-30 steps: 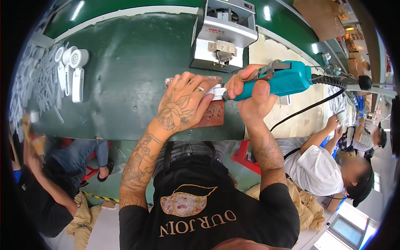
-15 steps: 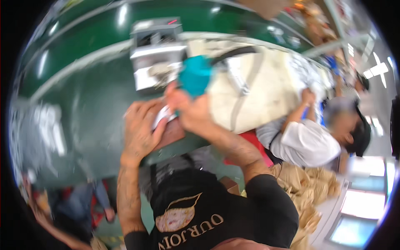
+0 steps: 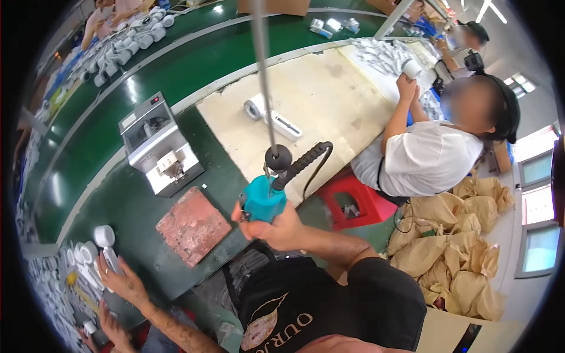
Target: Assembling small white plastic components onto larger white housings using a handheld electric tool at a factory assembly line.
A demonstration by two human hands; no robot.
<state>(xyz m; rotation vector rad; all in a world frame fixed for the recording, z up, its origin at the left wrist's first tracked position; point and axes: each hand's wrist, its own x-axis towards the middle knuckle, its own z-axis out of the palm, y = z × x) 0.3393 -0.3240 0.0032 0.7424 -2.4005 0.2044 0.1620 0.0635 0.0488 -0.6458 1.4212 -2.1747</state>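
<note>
My right hand (image 3: 273, 226) is wrapped round a teal electric screwdriver (image 3: 263, 199) hanging from a thin rod with a black ball, its black cable curling off to the right. Away to the left, my left hand (image 3: 125, 283) has its thumb and fingers on either side of the handle of a white round-headed device (image 3: 105, 236); its grip is partly hidden. A worn reddish square pad (image 3: 193, 226) lies bare on the bench between my hands. Behind it stands a grey-and-white boxy machine (image 3: 162, 147) with a small red display.
Another white device (image 3: 288, 126) lies on the cream sheet (image 3: 329, 76). Many white pieces (image 3: 76, 265) crowd the left edge, near another person's hand (image 3: 115, 326). A co-worker in a white shirt (image 3: 435, 156) sits at right by a red stool (image 3: 359, 203). Brown sacks (image 3: 453, 241) are piled behind.
My left hand has moved from the pad to the left, and the white piece is off the pad. My right hand has lifted the screwdriver back from the pad. The view has swung round.
</note>
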